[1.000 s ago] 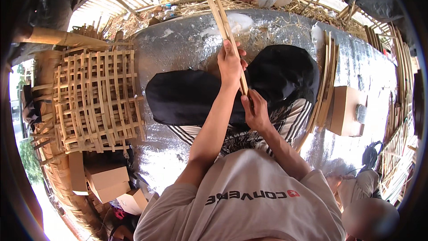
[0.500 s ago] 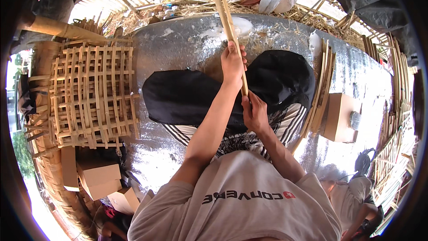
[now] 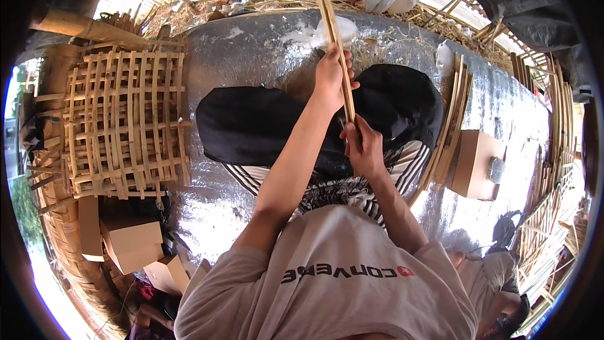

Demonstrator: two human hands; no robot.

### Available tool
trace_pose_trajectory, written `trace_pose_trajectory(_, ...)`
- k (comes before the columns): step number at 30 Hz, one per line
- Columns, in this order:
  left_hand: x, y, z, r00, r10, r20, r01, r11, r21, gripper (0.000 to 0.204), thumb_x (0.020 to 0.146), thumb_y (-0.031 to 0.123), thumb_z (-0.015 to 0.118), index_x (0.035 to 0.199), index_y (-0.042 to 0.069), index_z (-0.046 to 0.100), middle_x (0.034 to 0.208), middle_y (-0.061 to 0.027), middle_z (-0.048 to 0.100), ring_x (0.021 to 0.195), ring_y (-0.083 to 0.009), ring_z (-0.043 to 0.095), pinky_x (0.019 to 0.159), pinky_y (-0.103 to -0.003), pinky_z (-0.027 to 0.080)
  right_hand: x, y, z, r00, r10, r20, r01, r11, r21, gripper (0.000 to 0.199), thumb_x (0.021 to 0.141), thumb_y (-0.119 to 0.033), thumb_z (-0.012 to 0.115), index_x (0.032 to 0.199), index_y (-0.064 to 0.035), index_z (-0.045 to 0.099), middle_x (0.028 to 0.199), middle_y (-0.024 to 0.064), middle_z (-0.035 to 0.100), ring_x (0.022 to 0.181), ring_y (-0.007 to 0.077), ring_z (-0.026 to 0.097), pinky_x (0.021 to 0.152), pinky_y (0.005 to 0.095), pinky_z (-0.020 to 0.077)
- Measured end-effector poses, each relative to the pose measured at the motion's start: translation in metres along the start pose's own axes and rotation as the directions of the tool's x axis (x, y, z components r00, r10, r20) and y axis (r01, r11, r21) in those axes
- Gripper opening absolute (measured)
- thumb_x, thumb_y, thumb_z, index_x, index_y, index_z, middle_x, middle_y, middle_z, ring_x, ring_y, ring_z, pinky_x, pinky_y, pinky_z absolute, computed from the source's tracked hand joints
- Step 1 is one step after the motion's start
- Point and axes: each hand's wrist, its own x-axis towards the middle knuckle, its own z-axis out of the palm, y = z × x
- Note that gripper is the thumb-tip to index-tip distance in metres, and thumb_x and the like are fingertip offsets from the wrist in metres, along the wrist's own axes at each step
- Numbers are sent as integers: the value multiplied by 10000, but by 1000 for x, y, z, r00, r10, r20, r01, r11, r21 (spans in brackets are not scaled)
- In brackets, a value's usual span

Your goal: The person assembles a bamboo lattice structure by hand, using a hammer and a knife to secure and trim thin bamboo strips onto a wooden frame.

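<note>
A long split bamboo strip stretches away from me above my lap, looking like two lengths lying close together. My left hand is closed round its middle, thumb on top. At the strip's near end my right hand is closed, its fingers against the bamboo. A thin dark sliver shows beside those fingers; I cannot tell what it is. Under both hands a black cloth covers my crossed legs.
Woven bamboo panels are stacked at the left, with cardboard boxes below them. Bamboo strips and another box lie at the right on the silvery sheet. Another person sits at the lower right.
My right hand has shifted slightly towards me and to the right. My left hand still grips the bamboo strip, which sits a little higher and further right in the picture.
</note>
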Motion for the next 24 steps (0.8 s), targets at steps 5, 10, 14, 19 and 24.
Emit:
trace_pose_trajectory(5,20,-8,-3,999,-28,45,29,999,-15,416,1058,445,359,978,86,554,794,-17,510,647,-180,515,559,-361,440,3,-3,1,996,88,-36,-85,995,56,256,1041,-218,489,979,11,585,665,68,633,461,127,599,444,290,448)
trace_pose_trajectory(10,20,-3,0,995,22,94,-18,999,-44,428,1064,424,303,920,84,519,704,5,470,563,-136,424,558,-333,390,10,-8,-4,999,36,-38,-37,999,-12,227,1032,-180,490,958,7,594,650,71,629,495,147,622,475,304,468)
trace_pose_trajectory(14,20,-2,-11,951,20,308,35,985,-171,457,1054,431,264,861,93,504,617,43,383,504,-100,324,517,-291,327,11,-8,0,998,-22,-64,16,996,-92,183,1015,-140,513,981,17,601,641,113,615,542,221,639,530,337,476)
trace_pose_trajectory(19,19,1,-22,911,81,405,52,951,-306,460,1036,451,258,794,120,468,582,62,310,454,-89,256,478,-279,279,11,-4,5,978,-175,-117,152,971,-182,235,1023,-140,508,1165,14,613,698,188,591,565,266,602,556,350,460)
trace_pose_trajectory(24,19,3,-31,935,88,345,19,955,-295,470,1042,474,239,795,137,455,578,64,305,441,-86,254,473,-270,277,10,0,15,996,0,-89,-5,998,-59,289,1040,-189,496,1225,6,600,672,156,543,532,210,506,543,335,431)
